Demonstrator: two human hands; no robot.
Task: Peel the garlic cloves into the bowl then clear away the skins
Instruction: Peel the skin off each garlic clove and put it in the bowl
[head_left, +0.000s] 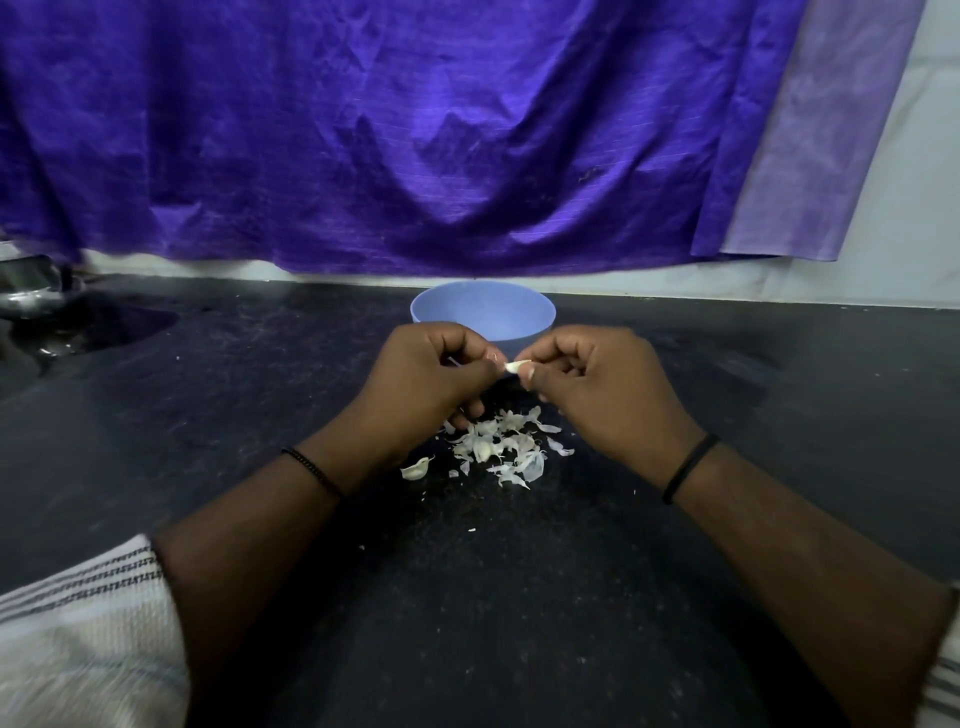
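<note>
On a dark countertop (519, 597) below a purple cloth (415, 130), both the left hand (431, 379) and right hand (597, 389) pinch one garlic clove (513, 367) just before the blue bowl (483, 314) near the back edge, above a skin pile (501, 449); peeling seems underway, and next the bared clove should drop into the bowl.

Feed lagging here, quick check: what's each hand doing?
Left hand: fingers curled, pinching at the small pale garlic clove.
Right hand: pinching the same clove.

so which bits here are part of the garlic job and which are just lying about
Part of the job: garlic clove, pinched by left hand and right hand; blue bowl; pile of skins.

Just lying about: purple cloth; steel vessel.
</note>
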